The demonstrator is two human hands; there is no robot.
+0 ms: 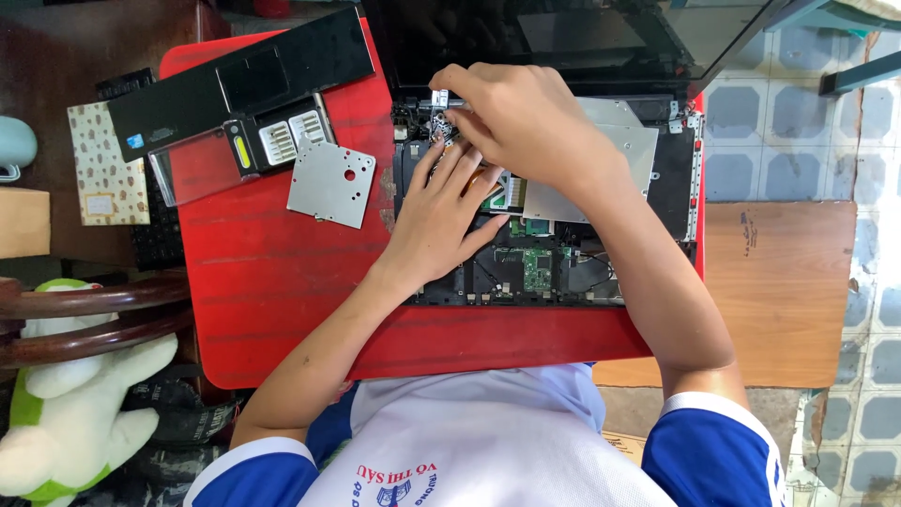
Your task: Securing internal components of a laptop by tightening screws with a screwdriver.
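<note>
1. a black palm-rest cover [246, 83] lies on the red bench [272, 272].
2. a grey metal plate [330, 184] sits just below it.
3. a plush toy [70, 413] rests on a wooden chair [89, 314] at left.
4. a patterned card [105, 164] lies beyond.

- The right hand [511, 117] hides whatever its fingertips pinch.
- The laptop's screen [563, 38] is cut off by the top edge.
- The plush toy [66, 413] runs off the left edge.

Your one camera sat on your head and looked almost straight down, close over the red bench [282, 282]. It took in your chest at the bottom edge, both forearms reaching away from you, and tiled floor [798, 131] on the right.
</note>
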